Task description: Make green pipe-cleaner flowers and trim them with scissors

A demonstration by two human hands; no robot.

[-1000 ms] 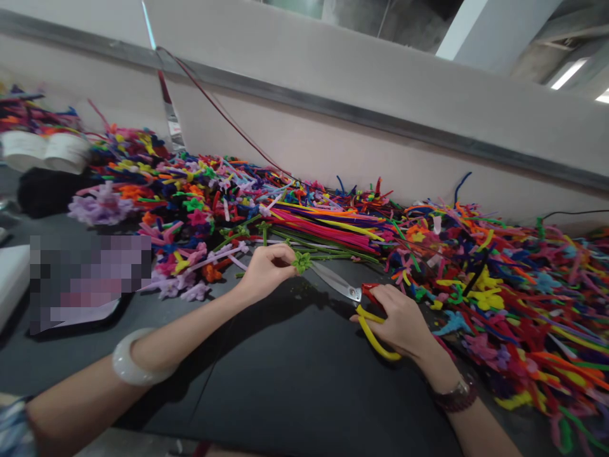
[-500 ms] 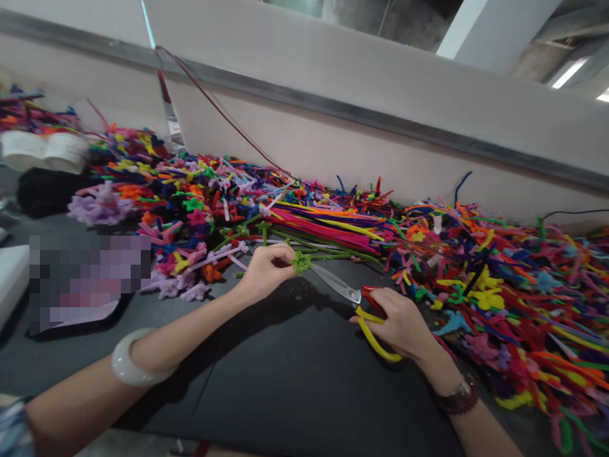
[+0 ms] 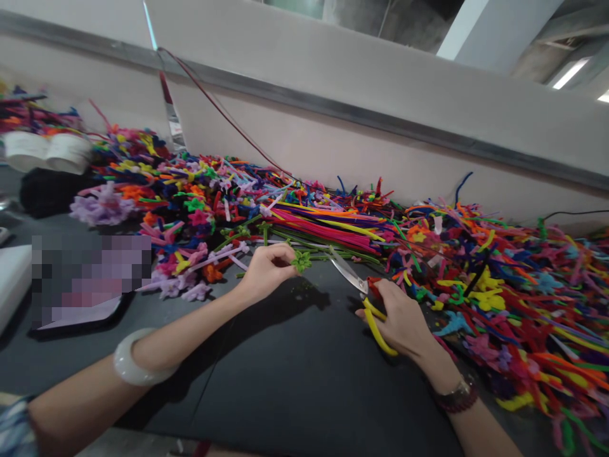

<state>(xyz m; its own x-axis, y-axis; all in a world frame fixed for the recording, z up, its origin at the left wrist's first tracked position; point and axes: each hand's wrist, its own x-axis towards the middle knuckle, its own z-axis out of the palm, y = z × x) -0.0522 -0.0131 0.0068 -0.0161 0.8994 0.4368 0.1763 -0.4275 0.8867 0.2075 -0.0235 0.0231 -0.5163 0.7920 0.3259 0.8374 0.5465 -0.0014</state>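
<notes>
your left hand [image 3: 267, 271] pinches a small green fuzzy flower [image 3: 301, 261] between thumb and fingers, up above the desk [image 3: 285, 381] near the middle. your right hand [image 3: 403, 320] is wrapped around the scissors [image 3: 363, 285], with the red handle up by your fingers and the yellow handle hanging lower. the flower looks mostly made, since its little petals already spread out all around. tiny green bits [image 3: 303, 285] lie on the desk below it, so i think some snipping is done. how much trimming is left, i cannot tell, because the flower is too small to see well. the blades point up and toward the flower but do not touch it, so no cut is being made now. many fuzzy sticks [image 3: 328, 222] lie in a bundle behind your hands, and they look straight and not yet bent. your left arm reaches in from the low left corner, with a white bangle [image 3: 140, 357] on it, and its wrist is lifted. your right arm comes up from the low right, with the wrist a bit bent and the palm turned inward.
</notes>
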